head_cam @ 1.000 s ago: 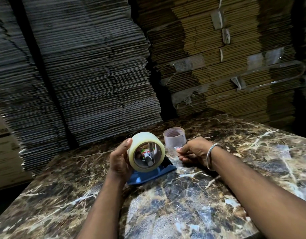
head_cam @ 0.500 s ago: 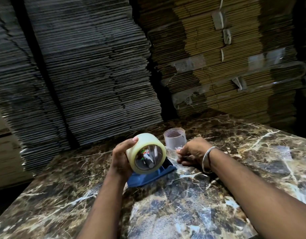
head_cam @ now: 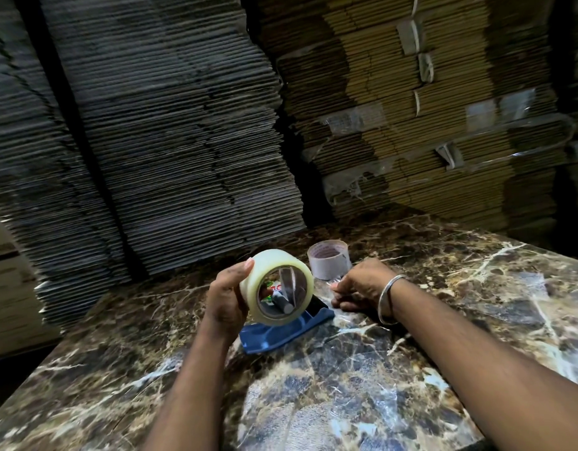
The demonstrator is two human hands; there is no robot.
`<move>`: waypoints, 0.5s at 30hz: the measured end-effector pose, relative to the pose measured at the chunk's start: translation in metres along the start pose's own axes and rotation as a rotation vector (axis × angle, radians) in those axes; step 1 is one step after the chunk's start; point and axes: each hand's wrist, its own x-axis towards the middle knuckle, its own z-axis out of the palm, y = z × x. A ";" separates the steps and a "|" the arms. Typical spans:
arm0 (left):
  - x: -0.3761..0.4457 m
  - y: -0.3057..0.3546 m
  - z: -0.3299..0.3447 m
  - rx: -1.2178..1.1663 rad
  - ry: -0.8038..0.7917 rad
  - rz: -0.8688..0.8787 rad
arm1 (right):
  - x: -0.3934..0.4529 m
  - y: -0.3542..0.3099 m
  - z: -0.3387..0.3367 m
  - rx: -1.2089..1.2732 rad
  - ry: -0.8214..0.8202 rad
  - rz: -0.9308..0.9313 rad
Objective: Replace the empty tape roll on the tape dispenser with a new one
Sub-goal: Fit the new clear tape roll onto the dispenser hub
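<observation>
Where the stacks of flattened cardboard (head_cam: pixel 170 131) rise behind, they run out of the top of the picture, and the left stack is dim and hard to read. Below them the marbled surface (head_cam: pixel 362 385) is cut off at the bottom and both sides. My right arm crosses it, a metal bangle (head_cam: pixel 389 299) on the wrist. The blue tape dispenser (head_cam: pixel 281 333) lies on the surface between my hands, its upper part hidden behind the new tape roll (head_cam: pixel 277 286), so I cannot tell whether the roll is seated on it; a dark spindle shows through the core. My left hand (head_cam: pixel 225 301) is wrapped round the roll's left side, thumb on its top edge. My right hand (head_cam: pixel 362 284) is curled knuckles-up just right of the dispenser, fingers drawn in on something clear, perhaps tape, too faint to name. Behind it stands the empty tape core (head_cam: pixel 328 258), upright.
</observation>
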 end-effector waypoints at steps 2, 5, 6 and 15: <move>-0.001 0.001 0.006 -0.028 0.033 -0.035 | 0.000 0.000 0.000 0.001 0.001 -0.002; -0.003 0.000 0.015 -0.109 0.103 -0.094 | 0.002 0.000 -0.001 -0.003 0.004 -0.002; -0.004 0.000 0.016 -0.139 0.114 -0.095 | 0.002 -0.001 0.000 -0.003 0.003 -0.002; -0.001 -0.006 0.003 -0.623 0.140 0.162 | -0.002 -0.002 0.003 0.123 -0.113 0.002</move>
